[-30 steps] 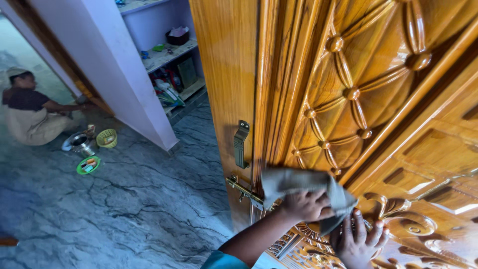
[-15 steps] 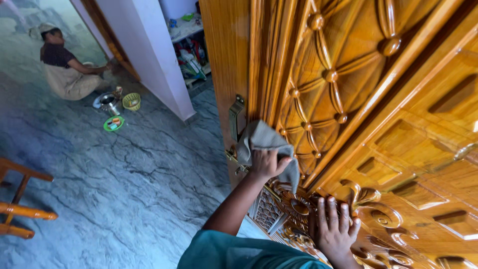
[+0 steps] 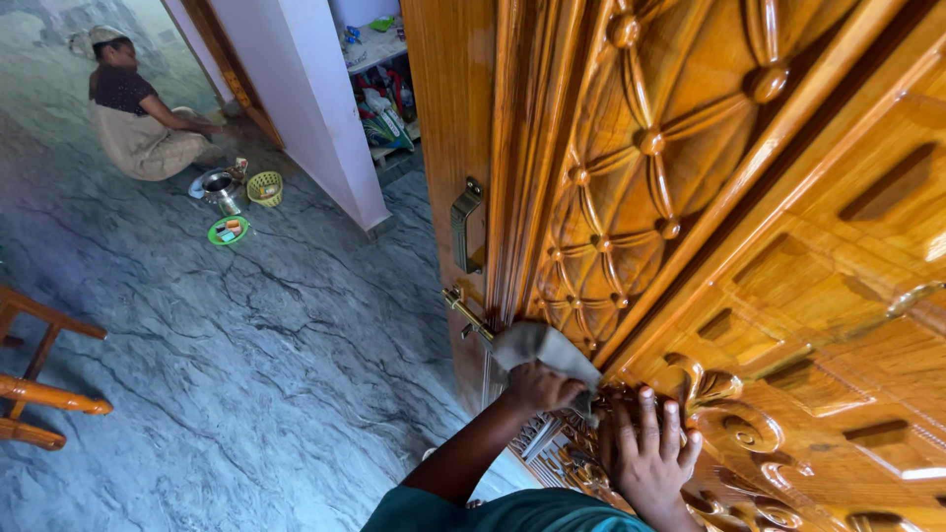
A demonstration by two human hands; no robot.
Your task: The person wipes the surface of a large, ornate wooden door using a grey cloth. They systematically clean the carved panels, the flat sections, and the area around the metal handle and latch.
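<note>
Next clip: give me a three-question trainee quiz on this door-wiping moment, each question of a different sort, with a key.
1. True or false: the left hand presses a grey cloth against the carved wooden door.
2. Where does the right hand rest?
A. on the metal door handle
B. flat on the carved scrollwork low on the door
C. on the wooden chair
3. Fill in: beside the person sitting on the floor stand a steel pot, a green plate and a yellow-green ____.

Key: 1 true; 2 B; 3 basket.
</note>
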